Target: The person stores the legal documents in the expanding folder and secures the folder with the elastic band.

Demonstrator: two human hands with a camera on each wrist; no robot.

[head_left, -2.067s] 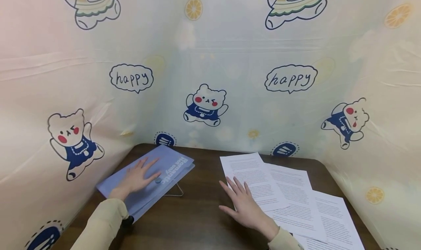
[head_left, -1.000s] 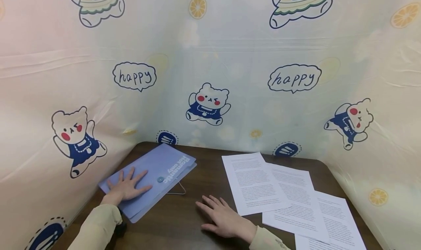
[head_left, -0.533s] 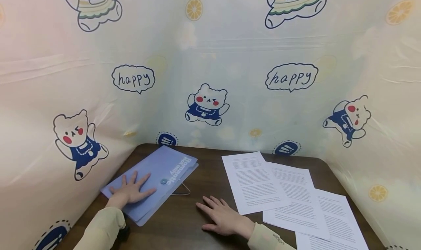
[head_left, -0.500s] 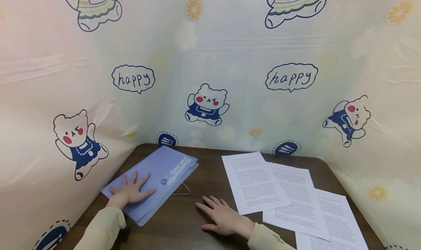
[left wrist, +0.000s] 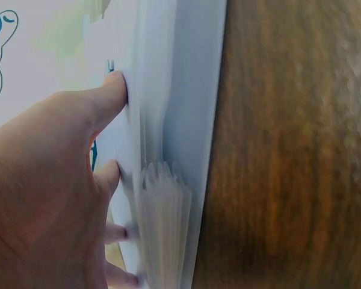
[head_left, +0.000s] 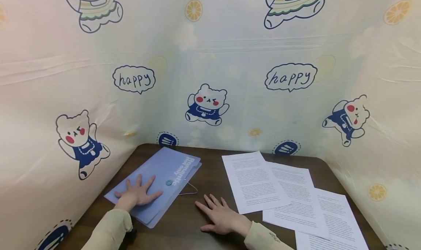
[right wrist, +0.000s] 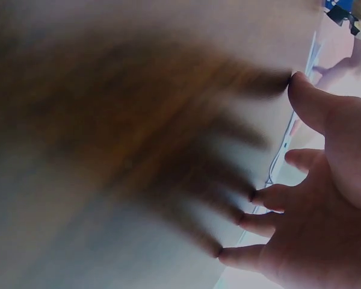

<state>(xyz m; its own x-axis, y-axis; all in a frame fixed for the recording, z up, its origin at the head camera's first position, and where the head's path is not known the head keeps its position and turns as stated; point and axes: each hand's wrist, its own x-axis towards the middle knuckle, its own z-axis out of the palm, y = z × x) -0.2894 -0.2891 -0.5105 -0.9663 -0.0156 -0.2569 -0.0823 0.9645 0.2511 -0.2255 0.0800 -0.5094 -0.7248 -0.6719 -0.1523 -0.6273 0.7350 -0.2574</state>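
A lilac-blue expanding file folder (head_left: 161,169) lies at a slant on the left of the table, closed, with a round button and a loose elastic cord (head_left: 194,188) at its right edge. My left hand (head_left: 139,196) rests on its cover with fingers spread. In the left wrist view the pleated end (left wrist: 165,223) of the folder shows under the fingertips. My right hand (head_left: 222,215) rests on the bare wood between the folder and the papers, its fingers straight and holding nothing; in the right wrist view its fingertips (right wrist: 246,256) meet the tabletop.
Printed sheets (head_left: 254,182) overlap in a fan on the right of the dark wooden table (head_left: 184,228), the nearest running out of view at the bottom. A patterned curtain (head_left: 243,78) encloses the table at the back and sides.
My right hand has come off the papers, leftward onto the table, and then stayed there. The left hand shifted back on the cover, and the folder has lately slid slightly right and nearer.
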